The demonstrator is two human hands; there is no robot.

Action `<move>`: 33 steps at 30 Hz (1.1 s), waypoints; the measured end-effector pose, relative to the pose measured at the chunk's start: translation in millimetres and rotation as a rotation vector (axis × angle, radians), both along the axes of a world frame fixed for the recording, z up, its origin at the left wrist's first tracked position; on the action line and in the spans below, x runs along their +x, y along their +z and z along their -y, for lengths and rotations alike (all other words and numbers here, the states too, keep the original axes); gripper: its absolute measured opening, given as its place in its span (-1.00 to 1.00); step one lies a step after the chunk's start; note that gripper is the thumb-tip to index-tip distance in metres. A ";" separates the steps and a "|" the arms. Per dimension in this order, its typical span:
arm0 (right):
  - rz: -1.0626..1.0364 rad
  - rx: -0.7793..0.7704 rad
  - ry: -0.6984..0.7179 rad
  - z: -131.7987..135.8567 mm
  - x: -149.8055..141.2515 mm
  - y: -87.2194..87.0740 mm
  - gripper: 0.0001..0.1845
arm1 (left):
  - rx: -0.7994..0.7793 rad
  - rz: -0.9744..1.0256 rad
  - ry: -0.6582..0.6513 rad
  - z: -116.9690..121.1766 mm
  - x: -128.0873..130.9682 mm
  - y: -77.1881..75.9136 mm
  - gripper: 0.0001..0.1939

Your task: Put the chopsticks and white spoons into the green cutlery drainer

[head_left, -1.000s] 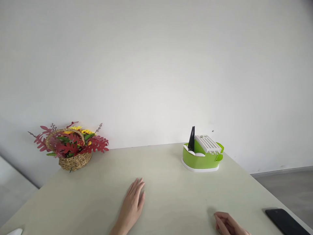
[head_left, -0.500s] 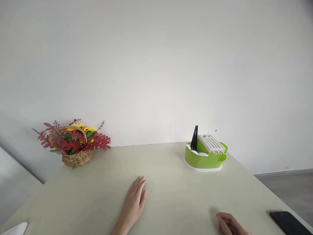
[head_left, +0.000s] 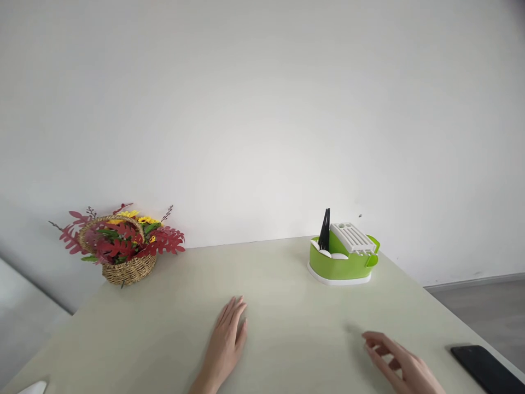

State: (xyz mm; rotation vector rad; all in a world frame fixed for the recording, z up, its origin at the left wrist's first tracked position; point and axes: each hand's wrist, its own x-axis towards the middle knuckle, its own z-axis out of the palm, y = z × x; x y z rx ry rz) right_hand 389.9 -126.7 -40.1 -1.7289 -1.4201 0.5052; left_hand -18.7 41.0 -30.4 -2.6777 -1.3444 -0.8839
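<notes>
My left hand (head_left: pixel 226 339) lies flat on the pale table (head_left: pixel 287 323), fingers stretched out and holding nothing. Over the table's right part, my right hand (head_left: pixel 396 355) is raised a little, its shadow beside it. Its fingers are loosely curved with a gap between thumb and fingertips, and I see nothing in them. Beyond it stands a green and white utensil holder (head_left: pixel 340 266), with black chopsticks (head_left: pixel 325 232) upright in its left side and a slotted white top on its right. Neither hand touches the holder.
At the back left, a wicker basket (head_left: pixel 130 270) holds red leaves and yellow flowers (head_left: pixel 129 214). A black phone (head_left: pixel 488 366) lies near the right edge. Part of a white object (head_left: pixel 35 388) shows at the lower left corner. A white wall (head_left: pixel 262 120) stands behind the table.
My right hand has moved up and forward, further into view, and its curled fingers have loosened apart. My left hand stays in place. The view has shifted slightly.
</notes>
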 end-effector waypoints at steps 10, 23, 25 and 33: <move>0.656 0.174 -0.257 -74.2 76.3 -4.8 -0.24 | -0.023 -0.007 -0.002 1.2 -1.8 2.2 -0.57; 0.688 0.149 -0.149 -114.7 95.7 -15.5 -0.15 | -0.040 -0.005 0.001 2.2 -0.2 7.5 -0.61; 0.670 0.103 -0.147 -111.4 93.4 -11.5 -0.14 | -0.045 -0.007 0.004 3.1 0.2 8.7 -0.61; 0.660 0.087 -0.150 -95.6 73.4 3.4 -0.14 | -0.050 -0.002 0.003 3.5 1.2 9.8 -0.60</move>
